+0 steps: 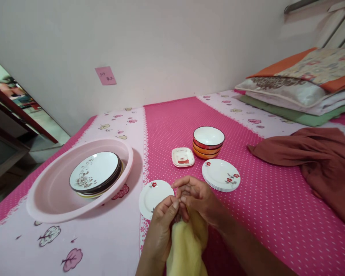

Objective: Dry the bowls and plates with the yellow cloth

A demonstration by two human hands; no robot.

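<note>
My left hand (pixel 162 226) and my right hand (pixel 197 199) are closed together on a yellow cloth (pixel 186 249) that hangs down between them at the bottom of the view. Just beyond my left fingers lies a small white plate with a red flower (pixel 152 193), flat on the pink dotted sheet. A stack of matching small flowered plates (pixel 221 174) sits just past my right hand.
A pink basin (pixel 46 199) on the left holds a few larger plates (pixel 94 172). Stacked orange and red bowls (pixel 208 142) and a small square dish (pixel 183 157) stand further back. A brown cloth (pixel 319 161) and folded bedding (pixel 301 92) lie on the right.
</note>
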